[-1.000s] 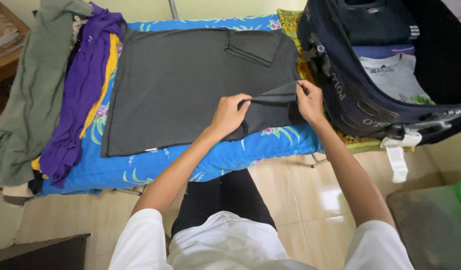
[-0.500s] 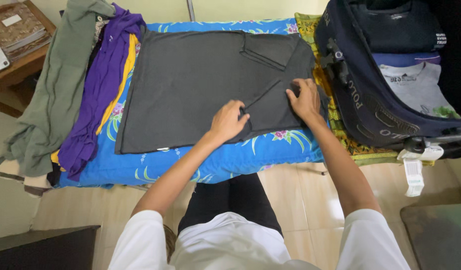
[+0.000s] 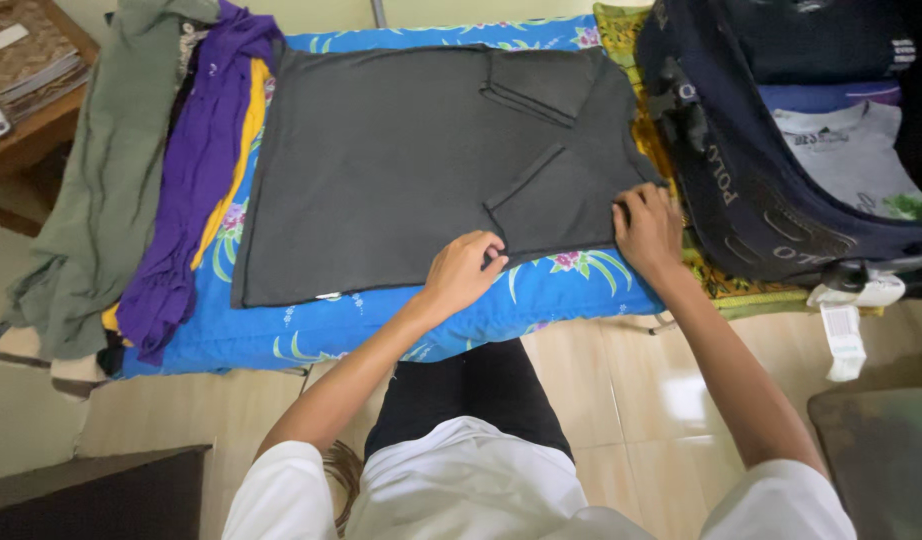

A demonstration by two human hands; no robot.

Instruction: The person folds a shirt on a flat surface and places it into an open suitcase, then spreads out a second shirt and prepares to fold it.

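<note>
A dark grey shirt (image 3: 381, 170) lies flat on a blue flowered bedcover (image 3: 421, 315), both sleeves folded inward over its body. My left hand (image 3: 466, 270) curls on the shirt's near edge, just below the folded sleeve. At the shirt's near right corner, my right hand (image 3: 648, 228) pinches the cloth, close to the suitcase wall.
An open navy suitcase (image 3: 751, 190) with folded clothes inside stands at the right on a yellow patterned cloth (image 3: 701, 275). Olive (image 3: 76, 200), purple (image 3: 186, 190) and yellow garments are piled left of the shirt. A wooden side table (image 3: 21, 130) with books is at far left.
The right sleeve, held up a second ago, has been folded down flat onto the shirt. Both hands have slid back from the sleeve to the shirt's near edge.
</note>
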